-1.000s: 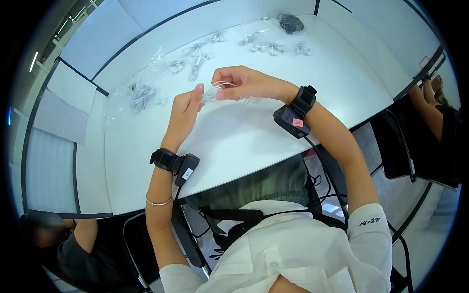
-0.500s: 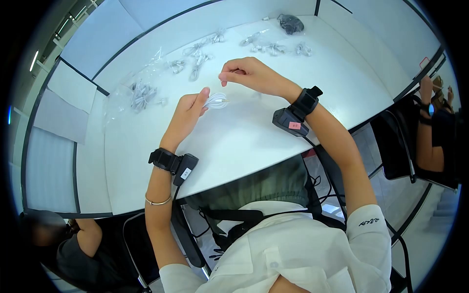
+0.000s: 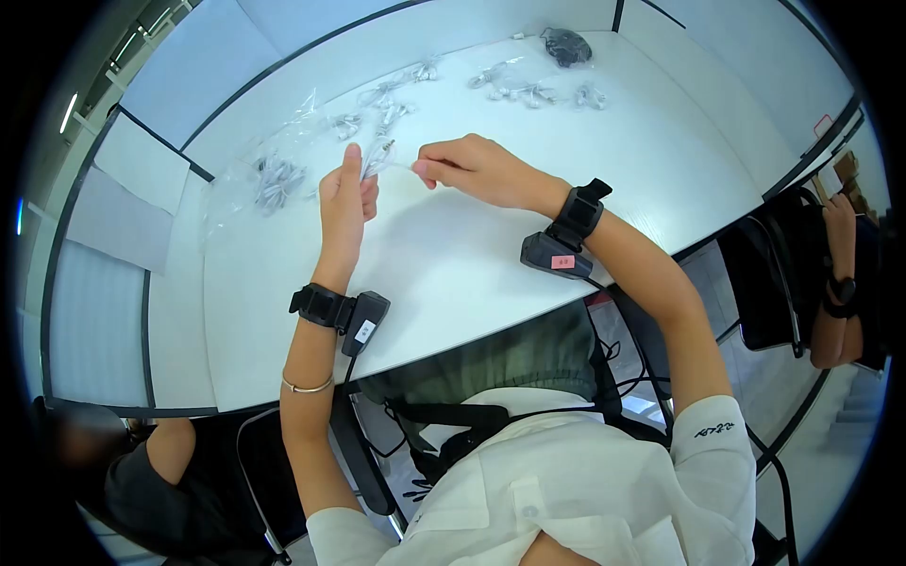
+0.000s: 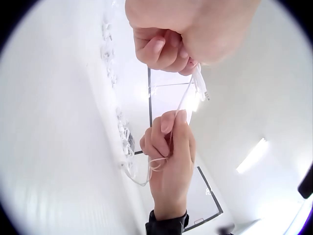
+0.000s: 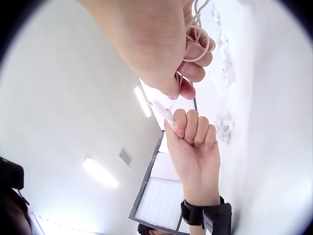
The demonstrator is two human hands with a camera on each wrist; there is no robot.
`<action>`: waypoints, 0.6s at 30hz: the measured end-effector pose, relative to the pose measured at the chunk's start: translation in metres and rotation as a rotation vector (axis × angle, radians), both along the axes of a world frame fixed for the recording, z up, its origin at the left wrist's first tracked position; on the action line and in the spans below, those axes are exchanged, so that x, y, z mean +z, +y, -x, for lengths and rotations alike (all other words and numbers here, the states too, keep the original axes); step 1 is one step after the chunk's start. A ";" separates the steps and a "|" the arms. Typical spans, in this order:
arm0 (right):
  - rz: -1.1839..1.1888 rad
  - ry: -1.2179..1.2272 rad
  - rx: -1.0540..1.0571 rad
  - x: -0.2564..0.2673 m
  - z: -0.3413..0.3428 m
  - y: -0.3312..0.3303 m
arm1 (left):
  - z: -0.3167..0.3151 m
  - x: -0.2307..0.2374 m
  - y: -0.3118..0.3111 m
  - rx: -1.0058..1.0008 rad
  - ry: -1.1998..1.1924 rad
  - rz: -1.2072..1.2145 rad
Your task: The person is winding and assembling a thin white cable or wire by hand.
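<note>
The left hand (image 3: 343, 206) grips a coiled bundle of white cable (image 3: 377, 158), whose metal plug tip sticks out beyond the fingers. To its right, the right hand (image 3: 491, 172) pinches a stretch of the same cable, which runs taut between the two hands. In the left wrist view, the bundle (image 4: 199, 83) hangs out of the left hand (image 4: 195, 29), and loose loops trail beside the right hand (image 4: 168, 161). The right wrist view has cable loops (image 5: 198, 44) over the curled fingers of the right hand (image 5: 151, 44), with the left fist (image 5: 195, 147) below it.
Bundled white cables in clear bags lie along the back of the white table (image 3: 453, 283), with a larger pile (image 3: 277, 182) at the left. A black bundle (image 3: 566, 47) sits at the back right. Low partitions surround the table, and other people sit at both sides.
The left hand has turned more upright and moved slightly up and left with the cable bundle. The right hand moved away, then lower, and now draws a strand out to the right.
</note>
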State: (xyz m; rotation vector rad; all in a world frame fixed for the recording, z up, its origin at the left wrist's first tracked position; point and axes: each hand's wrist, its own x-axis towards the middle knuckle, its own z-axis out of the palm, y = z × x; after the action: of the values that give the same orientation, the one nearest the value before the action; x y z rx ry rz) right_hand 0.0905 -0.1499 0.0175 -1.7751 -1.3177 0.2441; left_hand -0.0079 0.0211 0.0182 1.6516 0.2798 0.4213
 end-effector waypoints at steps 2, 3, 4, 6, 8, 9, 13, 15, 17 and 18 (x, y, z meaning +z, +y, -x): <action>0.031 -0.011 0.041 0.003 0.007 -0.002 | -0.004 -0.006 0.004 0.069 -0.049 -0.126; 0.046 -0.016 0.070 0.004 0.010 -0.002 | -0.007 -0.013 0.007 0.093 -0.097 -0.248; 0.061 -0.020 0.102 0.004 0.013 0.000 | -0.008 -0.018 0.009 0.119 -0.143 -0.370; 0.031 -0.052 0.155 0.000 0.018 0.003 | -0.009 -0.022 0.010 0.139 -0.132 -0.486; 0.052 -0.063 0.179 -0.001 0.018 0.002 | -0.010 -0.023 0.006 0.151 -0.109 -0.572; 0.085 -0.057 0.181 0.000 0.017 0.000 | -0.008 -0.021 0.004 0.157 -0.090 -0.603; 0.171 0.007 0.186 0.003 0.015 -0.003 | -0.010 -0.025 0.007 0.165 -0.106 -0.625; 0.150 -0.014 0.211 -0.003 0.012 -0.002 | -0.010 -0.024 0.005 0.085 -0.086 -0.394; 0.151 -0.041 0.221 -0.010 0.009 0.001 | -0.008 -0.019 0.003 0.017 -0.034 -0.172; 0.164 -0.058 0.214 -0.013 0.007 0.003 | -0.005 -0.014 0.000 -0.014 0.008 -0.065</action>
State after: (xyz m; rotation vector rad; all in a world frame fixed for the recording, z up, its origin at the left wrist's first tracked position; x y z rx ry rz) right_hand 0.0836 -0.1472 0.0049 -1.7865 -1.5705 0.4327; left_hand -0.0025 0.0212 0.0046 1.7181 0.2625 0.4172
